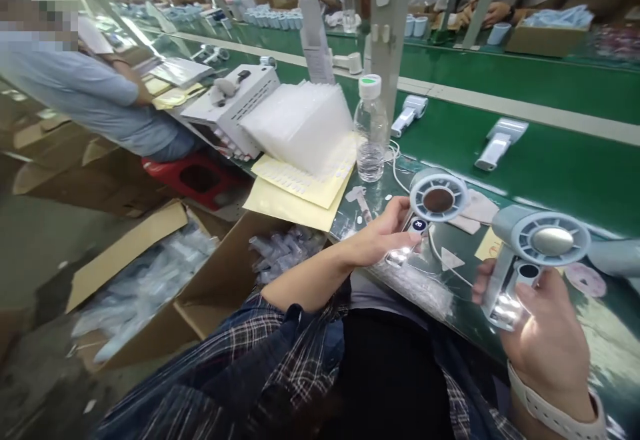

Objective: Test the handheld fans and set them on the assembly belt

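While gripped by the handle, one handheld fan (434, 201) in left hand (383, 235), second fan (537, 243) at 3 o'clock, clasped in right hand (543, 333).

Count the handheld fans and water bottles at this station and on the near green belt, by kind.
Fans held in hands: 2, left hand on one, right hand on the other
Fans lying on belt: 2
Water bottles: 1
Total: 5

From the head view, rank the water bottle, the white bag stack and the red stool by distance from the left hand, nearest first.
1. Water bottle, just beyond the left hand on the bench edge.
2. White bag stack, farther left.
3. Red stool, far left, under a seated co-worker.
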The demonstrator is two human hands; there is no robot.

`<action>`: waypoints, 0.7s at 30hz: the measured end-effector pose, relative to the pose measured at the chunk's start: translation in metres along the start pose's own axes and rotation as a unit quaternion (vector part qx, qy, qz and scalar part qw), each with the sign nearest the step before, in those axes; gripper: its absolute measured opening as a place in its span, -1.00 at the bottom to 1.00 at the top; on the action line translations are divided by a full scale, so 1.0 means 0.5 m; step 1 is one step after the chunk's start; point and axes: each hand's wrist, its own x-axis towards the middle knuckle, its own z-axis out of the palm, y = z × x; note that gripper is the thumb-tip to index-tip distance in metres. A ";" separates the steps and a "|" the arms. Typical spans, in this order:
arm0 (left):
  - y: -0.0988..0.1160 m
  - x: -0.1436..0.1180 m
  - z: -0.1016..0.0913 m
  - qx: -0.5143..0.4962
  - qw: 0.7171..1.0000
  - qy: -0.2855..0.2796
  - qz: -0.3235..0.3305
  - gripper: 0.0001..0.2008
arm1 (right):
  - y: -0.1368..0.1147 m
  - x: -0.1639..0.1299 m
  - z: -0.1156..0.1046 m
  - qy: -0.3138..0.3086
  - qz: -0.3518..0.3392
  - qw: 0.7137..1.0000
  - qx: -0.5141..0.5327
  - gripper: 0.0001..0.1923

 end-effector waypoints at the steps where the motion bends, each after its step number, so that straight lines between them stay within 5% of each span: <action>1: -0.004 -0.007 -0.009 0.006 1.000 0.012 -0.004 -0.40 | 0.003 0.000 0.008 -0.007 0.001 1.000 -0.002 -0.57; 5: -0.023 -0.016 -0.032 -0.013 0.997 0.064 -0.051 -0.38 | 0.010 -0.003 0.024 -0.022 0.012 1.000 -0.014 -0.57; 15: -0.044 -0.009 -0.041 0.002 0.999 0.025 -0.047 -0.30 | 0.011 -0.016 0.013 0.008 0.027 0.999 -0.021 -0.56; 21: -0.019 -0.021 -0.056 0.070 0.994 0.053 -0.058 -0.32 | 0.016 -0.014 0.015 0.016 0.035 0.999 -0.030 -0.60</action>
